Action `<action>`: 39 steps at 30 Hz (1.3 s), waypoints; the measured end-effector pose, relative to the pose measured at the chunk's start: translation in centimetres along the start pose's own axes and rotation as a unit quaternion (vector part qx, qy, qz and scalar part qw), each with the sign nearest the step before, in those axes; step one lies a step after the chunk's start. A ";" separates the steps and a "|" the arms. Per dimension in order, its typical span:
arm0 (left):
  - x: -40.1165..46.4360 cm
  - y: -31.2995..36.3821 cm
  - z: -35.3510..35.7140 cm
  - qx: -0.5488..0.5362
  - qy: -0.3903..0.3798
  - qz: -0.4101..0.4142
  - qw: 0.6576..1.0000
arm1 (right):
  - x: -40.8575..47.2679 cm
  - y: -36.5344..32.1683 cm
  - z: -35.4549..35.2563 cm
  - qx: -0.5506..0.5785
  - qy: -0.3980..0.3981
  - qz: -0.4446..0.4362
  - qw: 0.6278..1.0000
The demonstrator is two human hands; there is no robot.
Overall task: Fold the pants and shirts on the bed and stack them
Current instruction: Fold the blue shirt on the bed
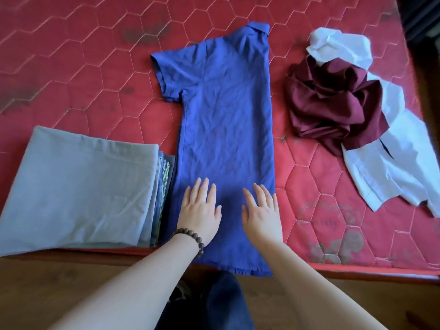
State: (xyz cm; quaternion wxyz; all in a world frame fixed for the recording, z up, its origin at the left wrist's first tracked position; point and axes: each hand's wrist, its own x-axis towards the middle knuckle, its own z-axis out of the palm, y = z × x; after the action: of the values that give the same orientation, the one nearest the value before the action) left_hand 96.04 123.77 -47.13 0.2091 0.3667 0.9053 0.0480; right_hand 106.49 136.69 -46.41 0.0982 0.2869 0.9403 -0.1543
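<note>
Red quilted mattress (100,75) bearing grey folded stack (78,186) near left, blue shirt (226,120) centre, crumpled maroon garment (333,106) and white shirt (392,163) right.

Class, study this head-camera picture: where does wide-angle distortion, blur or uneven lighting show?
Head view: the mattress quilt lines bow towards the edges; the white shirt is bright and washed out on the right; the far right corner falls dark; the blue shirt is sharp, the edges softer.

You are looking at a blue shirt (226,120) lying folded lengthwise, collar away; right of it, maroon (333,106) and white (390,148) garments are sitting crumpled; left, a grey folded stack (78,191).
</note>
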 end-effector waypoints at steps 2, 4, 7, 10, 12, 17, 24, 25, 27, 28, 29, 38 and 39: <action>2.7 0.3 -0.3 -0.001 0.002 0.015 1.000 | 2.8 0.2 -0.3 0.011 0.006 -0.018 1.000; 5.5 0.7 -0.2 0.002 0.014 0.031 0.999 | 5.7 0.3 -0.3 0.017 0.007 -0.039 0.999; 9.5 1.2 -0.2 -0.014 0.029 0.041 0.999 | 10.0 0.2 0.0 0.030 -0.004 -0.078 0.997; 12.6 0.4 -0.3 -0.017 0.039 0.025 0.999 | 13.9 1.0 0.0 0.002 -0.022 -0.115 0.993; 13.6 -1.3 -0.6 -0.003 0.032 -0.003 0.999 | 15.5 2.5 -0.1 -0.038 -0.037 -0.118 0.992; 15.6 -2.6 -2.5 -0.004 0.140 -0.032 0.990 | 17.4 4.2 -1.7 -0.036 0.051 -0.079 0.995; 27.2 -0.4 -5.8 0.002 0.121 0.020 0.992 | 27.6 -0.1 -3.1 -0.013 0.024 -0.147 0.989; 28.5 -1.1 -5.7 0.005 0.112 0.003 0.994 | 28.9 -0.1 -3.1 -0.028 0.006 -0.138 0.990; 29.8 -2.9 -5.1 0.004 0.106 -0.028 0.994 | 30.9 0.6 -2.5 -0.061 -0.011 -0.112 0.992; 30.0 -3.7 -4.9 0.014 0.109 -0.028 0.994 | 31.4 1.0 -2.3 -0.070 -0.008 -0.106 0.992; 30.0 -4.2 -4.9 0.028 0.119 -0.027 0.992 | 31.6 1.1 -2.3 -0.072 0.010 -0.105 0.992; 31.3 -7.6 -5.5 0.047 0.162 -0.114 0.979 | 39.8 -2.8 -4.0 -0.092 0.006 -0.181 0.979; 31.3 -7.5 -5.4 0.045 0.160 -0.114 0.980 | 40.6 -3.2 -4.1 -0.105 0.001 -0.177 0.979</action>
State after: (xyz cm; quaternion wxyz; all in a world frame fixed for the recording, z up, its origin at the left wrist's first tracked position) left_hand 68.82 140.08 -54.77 0.0493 0.2575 0.9642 0.0410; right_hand 71.18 156.25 -52.90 0.0977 0.1043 0.9873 -0.0689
